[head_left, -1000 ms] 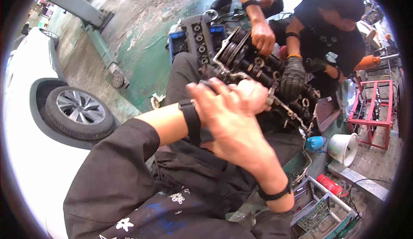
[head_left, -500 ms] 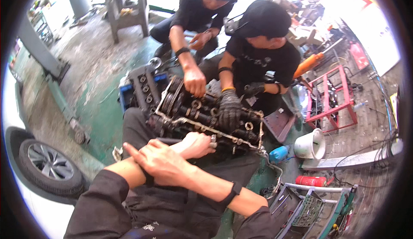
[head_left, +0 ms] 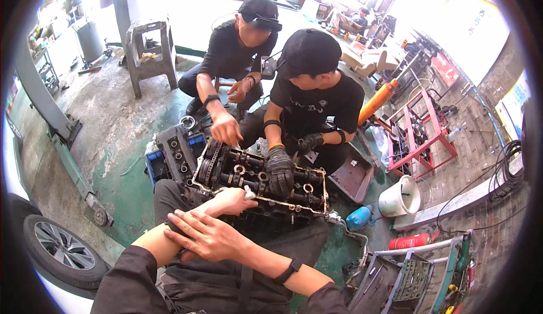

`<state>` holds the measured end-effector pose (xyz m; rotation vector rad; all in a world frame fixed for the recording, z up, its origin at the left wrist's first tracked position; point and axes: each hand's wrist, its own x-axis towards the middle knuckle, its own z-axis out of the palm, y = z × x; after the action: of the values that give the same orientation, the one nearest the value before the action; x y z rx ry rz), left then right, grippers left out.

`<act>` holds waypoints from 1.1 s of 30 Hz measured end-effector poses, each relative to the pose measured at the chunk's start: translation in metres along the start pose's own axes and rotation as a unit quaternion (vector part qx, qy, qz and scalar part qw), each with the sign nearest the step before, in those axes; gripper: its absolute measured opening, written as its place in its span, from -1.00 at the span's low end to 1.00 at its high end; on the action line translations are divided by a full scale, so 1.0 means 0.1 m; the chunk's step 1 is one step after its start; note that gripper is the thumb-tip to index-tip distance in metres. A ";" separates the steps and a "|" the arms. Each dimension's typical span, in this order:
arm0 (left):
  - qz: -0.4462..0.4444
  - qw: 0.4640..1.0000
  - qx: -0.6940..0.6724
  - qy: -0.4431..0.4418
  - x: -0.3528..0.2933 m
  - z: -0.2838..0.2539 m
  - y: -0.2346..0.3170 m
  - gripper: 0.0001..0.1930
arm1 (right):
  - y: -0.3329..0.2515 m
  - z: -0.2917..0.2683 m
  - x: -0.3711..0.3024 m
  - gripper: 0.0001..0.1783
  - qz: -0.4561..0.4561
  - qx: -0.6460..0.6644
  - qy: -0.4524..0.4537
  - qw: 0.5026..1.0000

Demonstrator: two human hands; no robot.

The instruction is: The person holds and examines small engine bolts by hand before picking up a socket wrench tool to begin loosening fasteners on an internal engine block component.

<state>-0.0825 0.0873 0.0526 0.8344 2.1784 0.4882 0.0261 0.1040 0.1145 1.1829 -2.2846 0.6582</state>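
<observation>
My left hand [head_left: 231, 201] reaches to the near edge of a dark engine cylinder head [head_left: 248, 161], its fingers closed around a small pale metal piece [head_left: 249, 193]. Across my left forearm, near the wrist, lies my right hand [head_left: 206, 236], fingers stretched out and holding nothing. The cylinder head has a pale gasket rim, camshafts and a timing chain [head_left: 211, 161]. Over its far left end hangs one co-worker's bare hand [head_left: 226, 129]. A second co-worker's gloved hand [head_left: 279, 172] rests on its right half; that person's other gloved hand [head_left: 310, 142] is behind it.
A grey engine cover [head_left: 174, 151] leans by a blue crate [head_left: 154, 166] at left. To the right stand a dark tray [head_left: 353, 172], blue bottle [head_left: 359, 218], white bucket [head_left: 391, 201], red cylinder [head_left: 409, 241] and tool cart [head_left: 416, 277]. A stool [head_left: 151, 59] stands behind.
My view has tilted up, showing more of the background. My right hand's index finger pointed out before; now the fingers lie together along my left forearm. My left hand still has the metal piece.
</observation>
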 end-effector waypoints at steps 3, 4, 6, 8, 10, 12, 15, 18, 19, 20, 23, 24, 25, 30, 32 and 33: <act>-0.004 0.999 -0.026 -0.020 0.00 -0.03 0.12 -0.38 | 0.10 -0.06 0.01 -0.33 -0.047 -0.059 0.004 0.997; -0.001 1.000 -0.015 -0.015 0.00 0.00 0.16 -0.40 | 0.13 -0.09 0.01 -0.34 -0.065 -0.091 0.019 0.994; 0.047 0.988 0.084 0.121 0.11 0.39 0.12 -0.46 | 0.23 -0.24 0.03 -0.44 -0.044 -0.157 0.076 0.984; -0.033 0.944 0.233 0.230 0.12 0.86 -0.35 -0.48 | 0.24 -0.36 0.40 -0.56 -0.026 -0.158 0.108 0.981; -0.021 0.984 0.161 0.075 -0.02 0.59 0.23 -0.52 | 0.34 -0.29 0.29 -0.53 0.015 -0.155 0.078 0.985; 0.093 0.970 0.155 0.162 -0.07 0.69 0.28 -0.60 | 0.26 -0.19 0.36 -0.64 0.054 -0.079 0.056 0.994; 0.273 0.908 0.171 0.267 -0.03 0.83 0.20 -0.64 | 0.22 -0.13 0.44 -0.59 0.095 -0.013 0.015 0.995; 0.226 0.934 0.243 0.132 -0.06 0.85 0.37 -0.74 | 0.25 0.12 0.43 -0.52 0.095 -0.004 -0.052 0.994; 0.226 0.934 0.244 0.131 -0.06 0.90 0.36 -0.74 | 0.28 0.18 0.41 -0.52 0.095 -0.004 -0.051 0.994; 0.208 0.929 0.278 0.132 -0.05 1.01 0.34 -0.77 | 0.31 0.23 0.39 -0.49 0.120 0.012 -0.090 0.989; 0.216 0.919 0.308 0.115 -0.04 1.18 0.34 -0.81 | 0.48 0.27 0.17 -0.42 0.178 0.034 -0.135 0.974; 0.250 0.913 0.305 0.108 -0.06 1.19 0.30 -0.81 | 0.50 0.26 0.13 -0.42 0.195 0.030 -0.141 0.970; 0.283 0.905 0.302 0.101 -0.08 1.16 0.29 -0.80 | 0.50 0.24 0.14 -0.41 0.212 0.026 -0.146 0.966; 0.237 0.946 0.221 0.013 -0.12 0.90 0.42 -0.75 | 0.26 0.05 0.25 -0.57 0.184 0.040 -0.071 0.980; 0.148 0.982 0.116 -0.009 -0.25 0.62 0.39 -0.63 | 0.15 -0.06 0.27 -0.64 0.146 0.055 -0.040 0.987; 0.090 0.993 0.060 -0.039 -0.21 0.54 0.40 -0.57 | 0.12 -0.11 0.23 -0.69 0.120 0.061 -0.015 0.991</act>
<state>-0.0146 0.1056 0.0500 1.1049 2.0861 0.4083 0.0068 0.1028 0.1343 0.9825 -2.4656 0.8864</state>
